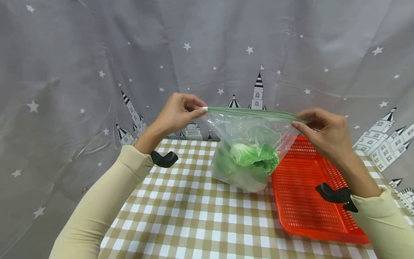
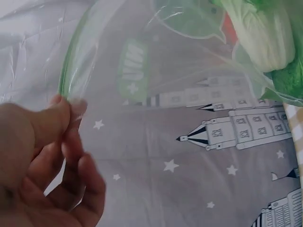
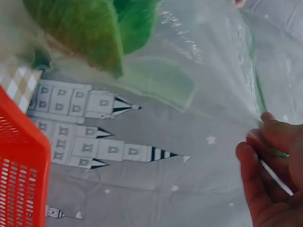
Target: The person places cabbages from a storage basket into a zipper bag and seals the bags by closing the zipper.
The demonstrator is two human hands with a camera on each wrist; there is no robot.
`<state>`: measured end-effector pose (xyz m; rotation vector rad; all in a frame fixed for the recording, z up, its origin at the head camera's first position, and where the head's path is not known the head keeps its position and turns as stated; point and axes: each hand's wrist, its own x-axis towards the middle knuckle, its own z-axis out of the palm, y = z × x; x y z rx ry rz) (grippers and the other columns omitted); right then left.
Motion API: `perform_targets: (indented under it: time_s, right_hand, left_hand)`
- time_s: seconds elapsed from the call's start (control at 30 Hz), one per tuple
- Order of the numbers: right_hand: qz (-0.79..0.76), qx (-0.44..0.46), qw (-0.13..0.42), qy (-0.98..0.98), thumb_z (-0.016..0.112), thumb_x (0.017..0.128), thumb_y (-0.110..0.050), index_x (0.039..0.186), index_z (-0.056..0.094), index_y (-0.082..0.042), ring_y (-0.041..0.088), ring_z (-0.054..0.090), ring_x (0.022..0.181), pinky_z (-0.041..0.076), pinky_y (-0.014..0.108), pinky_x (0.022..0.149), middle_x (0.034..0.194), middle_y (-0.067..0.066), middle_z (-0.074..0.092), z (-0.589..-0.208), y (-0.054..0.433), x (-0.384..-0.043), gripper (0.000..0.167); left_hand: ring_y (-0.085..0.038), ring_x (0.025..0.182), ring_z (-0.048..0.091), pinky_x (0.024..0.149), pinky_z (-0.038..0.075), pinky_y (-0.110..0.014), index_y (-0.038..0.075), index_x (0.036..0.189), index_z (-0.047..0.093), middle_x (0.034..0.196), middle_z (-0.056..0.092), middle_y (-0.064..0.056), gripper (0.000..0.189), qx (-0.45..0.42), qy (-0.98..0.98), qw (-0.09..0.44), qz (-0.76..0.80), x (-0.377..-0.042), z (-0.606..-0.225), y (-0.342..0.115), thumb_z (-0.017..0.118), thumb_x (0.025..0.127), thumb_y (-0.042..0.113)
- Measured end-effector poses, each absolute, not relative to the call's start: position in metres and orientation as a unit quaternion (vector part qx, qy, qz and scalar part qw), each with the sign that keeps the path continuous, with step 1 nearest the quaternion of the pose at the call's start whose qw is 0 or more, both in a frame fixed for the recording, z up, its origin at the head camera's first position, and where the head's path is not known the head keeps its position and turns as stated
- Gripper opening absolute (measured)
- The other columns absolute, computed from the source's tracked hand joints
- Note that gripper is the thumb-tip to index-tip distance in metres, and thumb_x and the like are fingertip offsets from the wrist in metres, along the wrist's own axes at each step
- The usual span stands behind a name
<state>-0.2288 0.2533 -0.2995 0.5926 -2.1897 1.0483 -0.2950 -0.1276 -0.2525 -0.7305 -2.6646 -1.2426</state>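
Note:
A clear zip bag (image 1: 245,126) with a green zip strip hangs stretched between both hands above the table. Inside it lie leafy green vegetables (image 1: 253,156), pale at the stem and darker at the leaf edges. My left hand (image 1: 178,110) pinches the bag's top left corner, by a white tab on the strip, between thumb and fingers. At the top right corner my right hand (image 1: 323,131) pinches the strip's other end. The left wrist view shows a white vegetable stem (image 2: 265,40) through the plastic, and dark leaves (image 3: 94,33) appear in the right wrist view.
A red perforated plastic basket (image 1: 302,187) stands on the right of the table, beside and partly behind the bag. A brown and white checked cloth (image 1: 181,201) covers the table. Behind it hangs a grey curtain (image 1: 207,43) printed with stars and castles.

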Motion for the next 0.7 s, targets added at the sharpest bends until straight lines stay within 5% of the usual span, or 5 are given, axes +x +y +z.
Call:
perform_targets:
  time_s: [0.4,0.53,0.6,0.7]
  right_hand:
    - [0.354,0.173,0.155,-0.906,0.070,0.092,-0.015,0.102,0.073,-0.006,0.014,0.066,0.069,0.047,0.020,0.054,0.086,0.009,0.072,-0.311,0.261,-0.231,0.013]
    - [0.351,0.200,0.166,-0.900,0.071,0.091,-0.013,0.112,0.070,-0.006,0.026,0.066,0.089,0.051,0.027,0.075,0.103,0.012,0.071,-0.305,0.245,-0.231,0.022]
    - [0.340,0.231,0.194,-0.891,0.074,0.089,-0.013,0.115,0.069,-0.007,0.031,0.061,0.102,0.047,0.039,0.088,0.111,0.012,0.068,-0.299,0.228,-0.229,0.027]
    - [0.279,0.293,0.265,-0.875,0.076,0.085,-0.018,0.112,0.070,-0.008,0.038,0.053,0.111,0.037,0.058,0.092,0.114,0.013,0.066,-0.293,0.192,-0.227,0.029]
  left_hand:
    - [-0.016,0.064,0.066,0.054,0.047,-0.027,0.010,0.085,0.075,0.075,0.071,0.002,0.012,-0.199,-0.842,0.137,-0.482,-0.278,-0.305,-0.130,0.082,0.082,0.020]
    - [-0.021,0.064,0.067,0.055,0.049,-0.027,0.008,0.087,0.075,0.076,0.072,-0.002,0.012,-0.212,-0.815,0.147,-0.519,-0.275,-0.314,-0.125,0.079,0.084,0.018]
    - [-0.022,0.063,0.067,0.052,0.047,-0.026,0.007,0.090,0.075,0.077,0.073,-0.004,0.010,-0.222,-0.804,0.155,-0.529,-0.275,-0.315,-0.121,0.077,0.086,0.017]
    - [-0.024,0.061,0.066,0.050,0.044,-0.025,0.005,0.092,0.075,0.078,0.073,-0.008,0.008,-0.236,-0.790,0.165,-0.541,-0.274,-0.316,-0.115,0.074,0.089,0.013]
